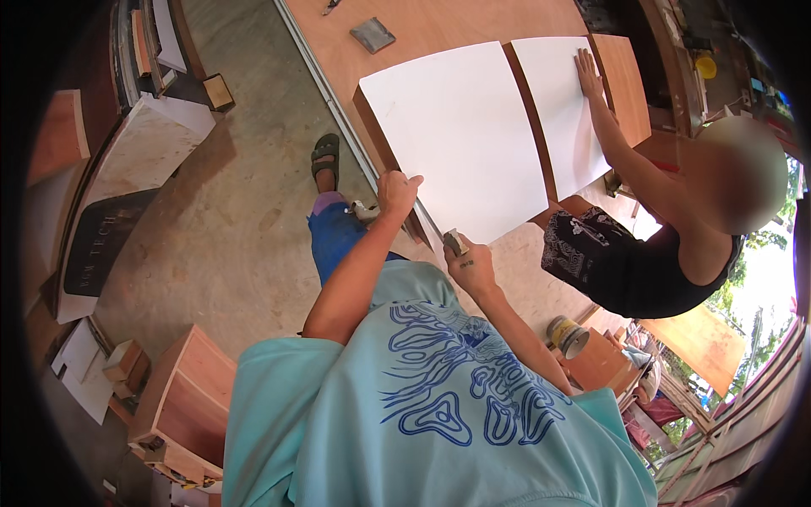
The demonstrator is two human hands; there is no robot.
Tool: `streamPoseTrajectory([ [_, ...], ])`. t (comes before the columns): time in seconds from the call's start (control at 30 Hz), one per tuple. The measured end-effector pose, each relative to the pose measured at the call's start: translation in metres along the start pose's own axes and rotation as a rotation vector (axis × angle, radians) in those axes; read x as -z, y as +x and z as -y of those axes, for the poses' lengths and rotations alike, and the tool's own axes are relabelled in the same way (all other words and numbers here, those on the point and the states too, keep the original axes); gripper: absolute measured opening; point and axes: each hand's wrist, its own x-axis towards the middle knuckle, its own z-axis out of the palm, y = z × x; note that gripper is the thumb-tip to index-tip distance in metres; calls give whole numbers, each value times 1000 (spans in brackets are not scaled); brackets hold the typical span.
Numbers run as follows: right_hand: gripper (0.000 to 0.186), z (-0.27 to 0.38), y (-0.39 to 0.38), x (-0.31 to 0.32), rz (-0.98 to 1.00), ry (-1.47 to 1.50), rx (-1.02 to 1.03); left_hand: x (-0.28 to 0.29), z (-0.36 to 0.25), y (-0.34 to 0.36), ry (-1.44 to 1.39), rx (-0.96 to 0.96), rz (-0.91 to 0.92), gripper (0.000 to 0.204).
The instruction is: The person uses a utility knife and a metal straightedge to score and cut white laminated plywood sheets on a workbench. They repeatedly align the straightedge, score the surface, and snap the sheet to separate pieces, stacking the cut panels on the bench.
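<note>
White panel (465, 127) against left hand (397, 194), can (568, 335) of unclear contents

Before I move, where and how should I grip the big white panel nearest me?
Probably the long left edge of the white panel, coming from your left: that edge looks exposed, and your left hand is there. The opposite edge sits close to a second white panel, leaving less finger room.

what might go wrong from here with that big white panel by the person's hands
The small, angular, greyish block in the right hand is at the near edge of the large, flat, white panel, so it might scuff that surface. The left hand, curled at the panel's left edge, could get scraped if the panel shifts.
</note>
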Motion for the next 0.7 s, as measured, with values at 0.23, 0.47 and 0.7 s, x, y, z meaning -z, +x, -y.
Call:
streamPoseTrajectory([
  [0.23, 26, 0, -1, 0, 6, -40, 2, -15, 12, 0, -47, 63, -58, 38],
  [0.47, 22, -27, -10, -35, -66, 138, 35, -10, 18, -1, -18, -47, -45, 43],
  [0.7, 20, -22, -34, -4, 10, 25, -49, -36, 25, -28, 30, -155, -137, 38],
])
